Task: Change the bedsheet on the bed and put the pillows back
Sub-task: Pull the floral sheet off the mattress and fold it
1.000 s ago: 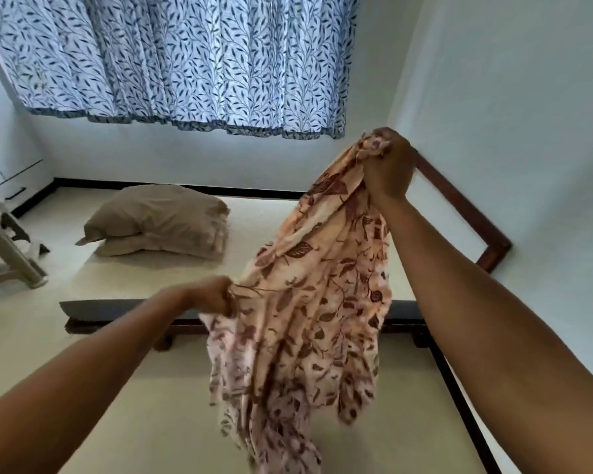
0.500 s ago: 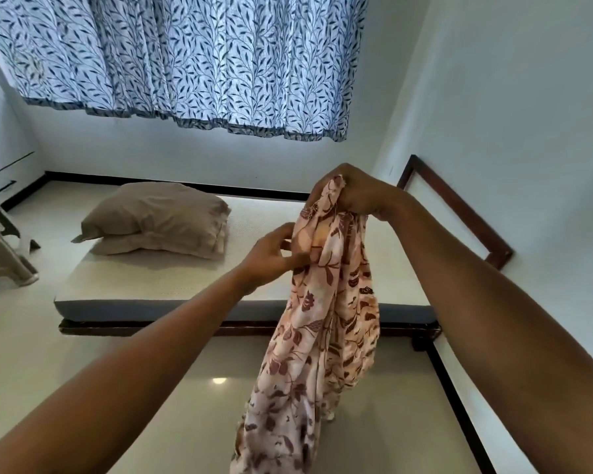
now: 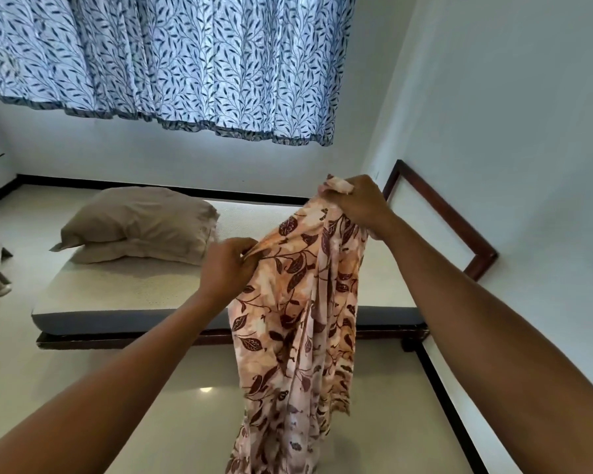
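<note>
- The floral bedsheet hangs bunched in a long rope between the person and the bed. Its lower end drops out of view near the glossy floor. If that tail drags or gets underfoot, it could pick up dirt or trip the person.
- The left hand pinches a fold at the sheet's left edge, fingers curled round the cloth. The hold looks slight, so a brisk shake could pull the fold free and let the sheet collapse into a bundle.
- The right hand, higher and farther right, clutches a gathered corner in a closed fist. With the two hands near each other, they may be holding mismatched edges, and the cloth could open twisted.
- The bare mattress lies beyond, on a low dark bed frame against the right wall. A throw from here may land the sheet skewed or short of the far side.
- Two brown pillows sit stacked at the mattress's far left. I judge that a sheet spread over them would bunch unless they are lifted off first.
</note>
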